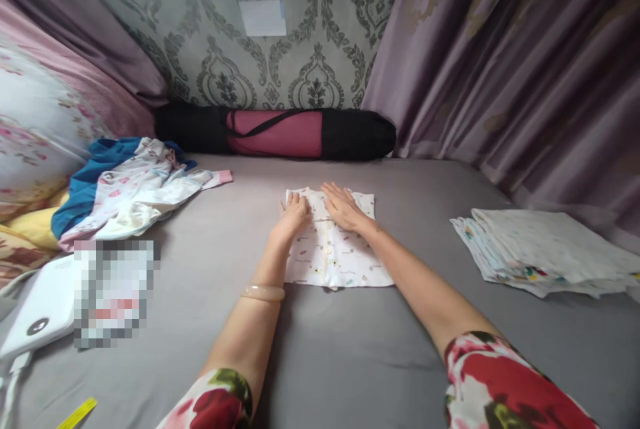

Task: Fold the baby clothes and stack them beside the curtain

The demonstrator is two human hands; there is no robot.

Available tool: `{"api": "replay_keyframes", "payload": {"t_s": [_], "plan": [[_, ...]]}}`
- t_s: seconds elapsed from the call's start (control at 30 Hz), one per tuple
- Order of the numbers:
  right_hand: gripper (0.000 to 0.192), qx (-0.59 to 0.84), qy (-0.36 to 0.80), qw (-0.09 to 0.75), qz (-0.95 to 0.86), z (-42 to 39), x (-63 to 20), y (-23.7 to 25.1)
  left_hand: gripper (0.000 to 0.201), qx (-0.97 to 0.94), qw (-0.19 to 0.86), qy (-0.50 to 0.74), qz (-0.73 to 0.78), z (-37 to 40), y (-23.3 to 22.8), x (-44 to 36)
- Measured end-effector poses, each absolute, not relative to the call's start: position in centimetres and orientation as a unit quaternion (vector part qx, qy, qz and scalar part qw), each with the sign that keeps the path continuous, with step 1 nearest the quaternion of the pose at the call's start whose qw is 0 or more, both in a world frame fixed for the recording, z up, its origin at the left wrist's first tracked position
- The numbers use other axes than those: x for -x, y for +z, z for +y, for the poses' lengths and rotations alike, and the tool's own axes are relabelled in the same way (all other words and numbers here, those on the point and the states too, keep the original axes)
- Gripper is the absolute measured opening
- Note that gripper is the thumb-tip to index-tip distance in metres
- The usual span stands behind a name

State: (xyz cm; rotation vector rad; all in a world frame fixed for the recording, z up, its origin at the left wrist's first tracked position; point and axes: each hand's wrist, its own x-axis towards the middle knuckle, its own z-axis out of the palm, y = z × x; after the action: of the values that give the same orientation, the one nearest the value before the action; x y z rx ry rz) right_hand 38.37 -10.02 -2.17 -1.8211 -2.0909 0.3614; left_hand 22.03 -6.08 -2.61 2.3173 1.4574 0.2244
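A small white printed baby shirt [350, 259] with a button placket down its middle lies folded on the grey sheet in front of me. My left hand [296, 210] rests on its upper left part, fingers bent down onto the cloth; whether they pinch any of it is hidden. Flat on the upper middle of the shirt lies my right hand [344, 206], its fingers stretched out and pointing up and left.
Folded white clothes [540, 242] form a stack at the right. Loose clothes [135, 182] lie heaped at the left, above a white power bank [43, 302] with cables. A long black and pink bag [275, 132] lies along the patterned wall. The grey sheet [200, 322] spreads beneath everything.
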Motion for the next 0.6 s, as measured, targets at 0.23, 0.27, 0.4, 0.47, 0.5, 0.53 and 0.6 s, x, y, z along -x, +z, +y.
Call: {"api": "replay_keyframes", "payload": {"t_s": [0.23, 0.27, 0.4, 0.47, 0.5, 0.53, 0.6], "plan": [[0.061, 0.661, 0.160, 0.075, -0.729, -20.0, -43.7, -1.9, 0.034, -0.852, 0.195, 0.050, 0.483, -6.6, -2.8, -22.3], [0.061, 0.664, 0.164, 0.074, -0.726, -21.4, -44.1, -2.0, 0.033, -0.853, 0.197, 0.051, 0.480, -6.7, -2.9, -22.3], [0.059, 0.678, 0.170, 0.114, -0.706, -26.1, -44.4, -2.1, 0.032, -0.853, 0.211, 0.066, 0.473, -7.0, -3.0, -21.8], [0.058, 0.683, 0.158, 0.150, -0.697, -27.8, -44.2, -2.0, 0.031, -0.856, 0.212, 0.073, 0.467, -7.2, -2.9, -21.5], [0.056, 0.687, 0.149, 0.166, -0.691, -28.4, -44.1, -1.9, 0.031, -0.857, 0.213, 0.075, 0.463, -7.2, -2.8, -21.4], [0.053, 0.698, 0.140, 0.179, -0.680, -29.0, -43.9, -1.8, 0.032, -0.859, 0.214, 0.075, 0.460, -7.2, -2.7, -21.3], [0.047, 0.731, 0.137, 0.194, -0.639, -29.6, -43.6, -1.6, 0.036, -0.860, 0.219, 0.071, 0.456, -7.1, -2.6, -21.1]]}}
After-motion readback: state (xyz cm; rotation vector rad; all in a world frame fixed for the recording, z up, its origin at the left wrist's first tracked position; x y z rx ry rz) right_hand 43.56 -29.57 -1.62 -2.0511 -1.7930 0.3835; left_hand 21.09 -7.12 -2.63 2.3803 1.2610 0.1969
